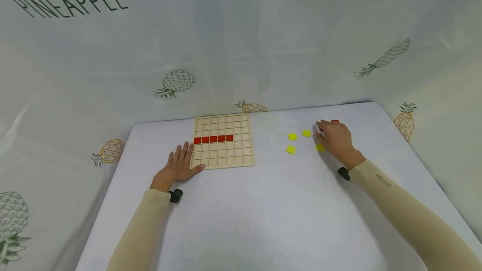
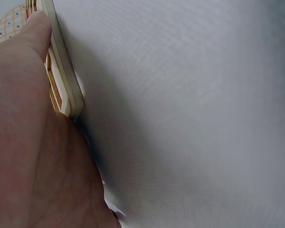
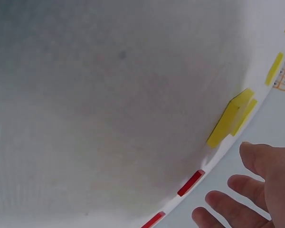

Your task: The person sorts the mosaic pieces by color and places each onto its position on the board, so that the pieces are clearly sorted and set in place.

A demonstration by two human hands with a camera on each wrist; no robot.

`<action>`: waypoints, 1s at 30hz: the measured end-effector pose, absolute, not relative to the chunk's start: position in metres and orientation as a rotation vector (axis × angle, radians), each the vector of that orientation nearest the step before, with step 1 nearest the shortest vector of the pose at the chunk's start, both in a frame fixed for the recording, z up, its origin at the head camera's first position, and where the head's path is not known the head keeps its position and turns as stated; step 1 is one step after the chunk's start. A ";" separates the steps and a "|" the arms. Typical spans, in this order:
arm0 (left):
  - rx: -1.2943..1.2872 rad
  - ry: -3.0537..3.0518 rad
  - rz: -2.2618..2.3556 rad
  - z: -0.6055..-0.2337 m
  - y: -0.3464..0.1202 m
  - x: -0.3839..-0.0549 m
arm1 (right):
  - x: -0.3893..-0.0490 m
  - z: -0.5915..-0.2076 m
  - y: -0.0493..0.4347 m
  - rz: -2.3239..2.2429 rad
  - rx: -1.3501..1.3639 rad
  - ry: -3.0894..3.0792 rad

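Observation:
My left hand [image 1: 181, 165] lies flat with fingers spread at the near left corner of a wooden grid board [image 1: 222, 161], the thumb over its front edge. A row of red square tiles [image 1: 213, 139] fills several cells, starting from the board's left side. Over to the right, my right hand [image 1: 337, 140] hovers above the table with loosely bent fingers and nothing between them. Beneath and beside it are two red tiles, one red tile [image 3: 191, 183] clearly seen in the right wrist view. A yellow tile [image 1: 319, 147] is partly covered by the right hand in the head view.
More yellow tiles [image 1: 291, 149] lie scattered between the board and the right hand. The white table [image 1: 256, 221] backs onto a hanging curtain [image 1: 241, 45] printed with pineapples. Both wrists carry a small black camera [image 1: 175, 196].

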State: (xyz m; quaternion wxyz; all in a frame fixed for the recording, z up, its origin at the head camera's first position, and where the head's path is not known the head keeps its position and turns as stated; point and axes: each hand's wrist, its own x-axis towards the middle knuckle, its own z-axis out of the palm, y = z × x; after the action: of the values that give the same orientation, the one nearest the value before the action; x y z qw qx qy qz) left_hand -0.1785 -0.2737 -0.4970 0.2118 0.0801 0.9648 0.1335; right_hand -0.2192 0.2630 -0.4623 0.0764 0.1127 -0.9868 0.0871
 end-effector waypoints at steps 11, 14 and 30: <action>0.234 2.674 0.384 -0.496 -0.275 -0.181 | -0.231 -0.466 0.268 0.238 0.288 -3.036; 0.230 2.669 0.384 -0.496 -0.275 -0.181 | -0.232 -0.466 0.269 0.244 0.278 -3.045; 0.227 2.628 0.417 -0.492 -0.275 -0.181 | -0.236 -0.465 0.270 0.232 0.222 -3.096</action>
State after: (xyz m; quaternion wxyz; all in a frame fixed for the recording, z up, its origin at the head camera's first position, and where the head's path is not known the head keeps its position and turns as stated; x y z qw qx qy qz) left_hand -0.1813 -0.2752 -0.4919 0.2333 0.0825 0.9570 0.1517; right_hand -0.2356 0.2702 -0.4649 0.0146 0.0712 -0.9946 0.0747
